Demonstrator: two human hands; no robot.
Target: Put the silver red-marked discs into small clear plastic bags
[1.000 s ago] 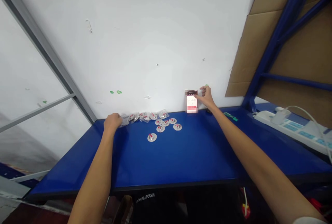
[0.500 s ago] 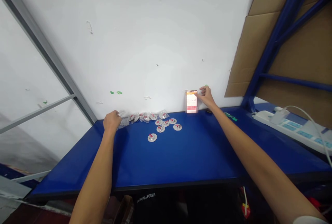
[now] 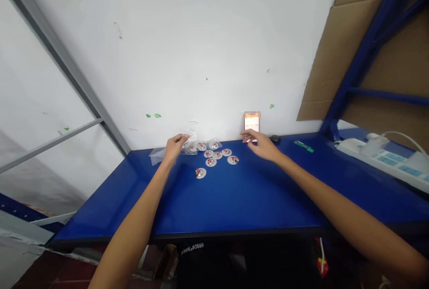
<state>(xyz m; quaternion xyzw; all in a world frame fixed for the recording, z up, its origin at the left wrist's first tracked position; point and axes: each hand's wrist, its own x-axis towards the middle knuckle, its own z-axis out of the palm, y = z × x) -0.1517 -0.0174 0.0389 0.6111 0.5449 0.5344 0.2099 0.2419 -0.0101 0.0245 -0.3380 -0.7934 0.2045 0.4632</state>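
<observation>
My left hand (image 3: 174, 145) pinches a small clear plastic packet (image 3: 190, 137) and lifts it just above the back of the blue table (image 3: 234, 199). Several round silver discs with red marks (image 3: 217, 155) lie loose on the table between my hands, one disc (image 3: 200, 173) nearer to me. More clear packets (image 3: 157, 155) lie by the wall on the left. My right hand (image 3: 261, 144) hovers open over the table, just right of the discs and below a lit phone (image 3: 252, 122) that leans upright against the white wall.
A small dark object (image 3: 275, 138) and a green item (image 3: 304, 146) lie at the back right. A white power strip (image 3: 385, 164) with a cable rests at the far right. Cardboard (image 3: 335, 43) and a blue rack frame (image 3: 362, 52) stand behind it.
My right hand left the phone and came down toward the discs. My left hand moved right from the packets at the left and picked one packet up. The view shifted slightly.
</observation>
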